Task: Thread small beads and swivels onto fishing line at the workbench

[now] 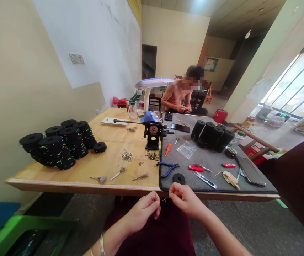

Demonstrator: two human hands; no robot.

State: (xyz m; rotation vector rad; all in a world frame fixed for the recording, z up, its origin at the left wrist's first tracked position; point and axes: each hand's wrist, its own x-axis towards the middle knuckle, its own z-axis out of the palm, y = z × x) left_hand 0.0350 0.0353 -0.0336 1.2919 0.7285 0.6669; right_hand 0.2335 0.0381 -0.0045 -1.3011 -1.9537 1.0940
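My left hand [147, 210] and my right hand [185, 200] face each other just off the table's front edge, above my lap. Both are closed in a pinch. A tiny pale piece [164, 200] shows in the gap between them, and whatever thin thing the fingers grip is too small to make out. Just beyond my right hand, a black foam spool [179, 178] lies flat on the grey mat [149, 186]. Blue-handled pliers [168, 169], thread snips [205, 180] and a red-handled cutter [196, 168] lie past the hands.
Stacked black spools [54, 149] with small coloured bits stand at left, more black rolls [212, 136] at right. A black winding device [152, 135], a lamp [152, 83], beads [127, 155] and phones [180, 127] occupy the table. Behind it sits another person [177, 94].
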